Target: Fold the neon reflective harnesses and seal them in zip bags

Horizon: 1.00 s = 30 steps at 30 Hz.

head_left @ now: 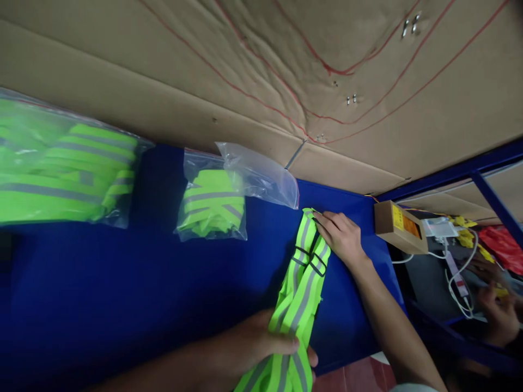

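Note:
A bundle of neon-green reflective straps (301,283) with grey stripes and black buckles stretches between my two hands, slanting over a blue tabletop (171,294). My left hand (272,345) is wrapped round its lower part, thumb on top. At the upper end, the fingers of my right hand (341,234) are closed on the strap tips. Just beyond that end lies an empty-looking clear plastic bag (261,174). It partly overlaps a smaller clear bag (214,198) that holds folded green straps.
A large clear bag of green reflective straps (73,169) lies at the left. Brown covering with red strings (245,87) rises behind the table. On the right are a cardboard box (400,226), a power strip (456,275), white cables and another person's hand (500,310).

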{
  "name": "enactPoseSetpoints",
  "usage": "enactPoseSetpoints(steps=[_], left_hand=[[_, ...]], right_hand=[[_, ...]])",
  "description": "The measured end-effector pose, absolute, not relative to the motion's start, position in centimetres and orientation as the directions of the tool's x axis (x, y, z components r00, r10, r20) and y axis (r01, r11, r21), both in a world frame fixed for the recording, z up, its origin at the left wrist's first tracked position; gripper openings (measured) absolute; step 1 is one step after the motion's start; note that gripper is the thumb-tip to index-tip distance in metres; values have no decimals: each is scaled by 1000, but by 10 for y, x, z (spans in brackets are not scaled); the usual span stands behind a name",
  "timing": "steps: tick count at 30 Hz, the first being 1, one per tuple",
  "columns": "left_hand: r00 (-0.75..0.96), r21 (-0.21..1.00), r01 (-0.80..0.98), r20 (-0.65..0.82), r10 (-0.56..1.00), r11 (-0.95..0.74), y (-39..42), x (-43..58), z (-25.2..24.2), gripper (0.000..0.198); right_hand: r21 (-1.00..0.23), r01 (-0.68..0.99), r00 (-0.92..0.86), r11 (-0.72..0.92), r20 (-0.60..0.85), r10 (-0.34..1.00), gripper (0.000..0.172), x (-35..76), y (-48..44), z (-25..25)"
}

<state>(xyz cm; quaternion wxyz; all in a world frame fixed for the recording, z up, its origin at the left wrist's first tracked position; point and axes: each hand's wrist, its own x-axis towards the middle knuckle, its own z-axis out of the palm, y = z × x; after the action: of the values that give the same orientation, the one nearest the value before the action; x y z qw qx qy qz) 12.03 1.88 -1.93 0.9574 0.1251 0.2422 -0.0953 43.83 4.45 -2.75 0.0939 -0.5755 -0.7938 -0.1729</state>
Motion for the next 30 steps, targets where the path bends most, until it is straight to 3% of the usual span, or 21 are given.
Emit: enactPoseSetpoints(steps=[4,9,13,17,19,21,25,28,30], left_hand=[[860,217,251,-497,-114,943,17,121,-20,62],[848,236,261,-520,-105,936,18,121,-15,56],[850,238,260,-516,-105,936,17,122,-17,53],[850,228,264,-514,-114,937,16,121,-20,60],[845,216,270,-521,-123,938,18,120,-18,65],[838,211,282,-530,-133,936,20,120,-16,65],[836,224,282,-535,-125,933,23,121,-14,64],[842,228,254,-530,-98,940,22,122,-15,67],[835,230,251,-543,-90,940,22,122,-16,69]], right_hand=[[-16,947,-310,321,221,925,44,437,34,-22],[-328,935,-80,133,172,982,37,431,30,-20],[-394,919,93,-25,155,984,53,431,35,-22],[-497,866,130,-55,117,985,42,428,38,-19],[-498,864,180,-78,160,971,44,421,38,-16],[-415,907,192,-70,259,946,41,413,36,-14],[-174,978,-36,112,390,920,26,400,28,-16],[-132,937,-283,323,255,925,34,398,20,-12],[-198,898,-371,392,135,919,37,399,14,-7]])
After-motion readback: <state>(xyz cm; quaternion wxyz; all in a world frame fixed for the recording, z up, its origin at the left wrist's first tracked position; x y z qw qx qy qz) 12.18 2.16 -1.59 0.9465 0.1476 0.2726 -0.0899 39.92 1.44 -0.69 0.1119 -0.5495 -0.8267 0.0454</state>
